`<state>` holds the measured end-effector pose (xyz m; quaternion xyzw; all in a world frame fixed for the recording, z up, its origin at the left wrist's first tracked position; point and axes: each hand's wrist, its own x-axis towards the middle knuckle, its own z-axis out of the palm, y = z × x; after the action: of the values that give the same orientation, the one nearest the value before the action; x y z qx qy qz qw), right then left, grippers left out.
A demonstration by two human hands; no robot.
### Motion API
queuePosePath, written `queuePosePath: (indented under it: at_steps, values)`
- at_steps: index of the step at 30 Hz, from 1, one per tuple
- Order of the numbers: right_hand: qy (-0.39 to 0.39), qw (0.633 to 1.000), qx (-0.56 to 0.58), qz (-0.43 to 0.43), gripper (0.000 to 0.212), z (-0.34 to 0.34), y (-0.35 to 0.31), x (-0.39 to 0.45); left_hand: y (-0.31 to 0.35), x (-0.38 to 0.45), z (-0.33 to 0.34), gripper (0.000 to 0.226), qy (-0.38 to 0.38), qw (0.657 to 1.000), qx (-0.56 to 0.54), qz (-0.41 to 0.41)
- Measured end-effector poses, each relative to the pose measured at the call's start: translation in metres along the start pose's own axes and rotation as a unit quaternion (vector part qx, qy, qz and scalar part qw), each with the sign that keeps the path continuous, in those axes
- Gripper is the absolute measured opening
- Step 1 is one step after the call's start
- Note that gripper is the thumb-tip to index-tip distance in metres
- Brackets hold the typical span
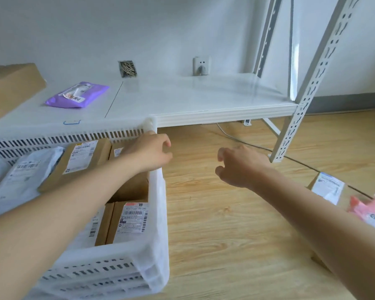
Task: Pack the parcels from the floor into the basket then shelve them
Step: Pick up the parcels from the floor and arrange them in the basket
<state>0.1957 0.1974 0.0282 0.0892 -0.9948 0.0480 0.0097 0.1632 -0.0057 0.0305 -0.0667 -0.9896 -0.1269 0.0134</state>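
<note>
A white slotted plastic basket [158, 213] stands on the wood floor at lower left. It holds several brown cardboard parcels [85, 161] with shipping labels and a grey poly mailer [24, 174]. My left hand [149, 151] hovers over the basket's far right corner, fingers loosely curled, holding nothing. My right hand [240, 167] hangs over bare floor to the right of the basket, fingers apart and empty. A brown parcel [327, 189] and a pink mailer [372, 208] lie on the floor at the right edge, partly behind my right forearm.
A low white metal shelf [204, 100] stands behind the basket, with a purple packet [78, 95] and a large cardboard box [9, 87] on it. The rack's perforated upright [294, 118] stands at right. A cable [247, 146] runs over the floor. A wall socket [200, 66] sits behind.
</note>
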Motion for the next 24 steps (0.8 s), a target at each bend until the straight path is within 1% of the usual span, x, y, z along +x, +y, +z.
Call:
queuePosePath:
  at_steps: [3,8,15,20,24]
  values:
    - [-0.014,1.000,-0.009,0.011,0.028,0.006,0.040,-0.006,0.036,0.008,0.015,0.030,-0.020,1.000,0.002,0.017]
    - [-0.034,0.998,-0.015,0.048,0.029,0.016,0.110,-0.021,0.094,0.020,0.050,0.028,-0.046,0.999,-0.005,0.020]
    - [-0.067,0.988,0.054,0.131,0.032,0.038,0.214,-0.062,0.187,0.041,0.117,0.030,-0.073,0.996,0.013,0.039]
    - [-0.035,0.966,0.135,0.216,0.043,0.055,0.302,-0.090,0.248,0.050,0.167,0.033,-0.121,0.991,0.011,0.062]
    - [0.023,0.946,0.193,0.260,0.038,0.077,0.356,-0.116,0.290,0.052,0.208,0.032,-0.156,0.986,-0.007,0.066]
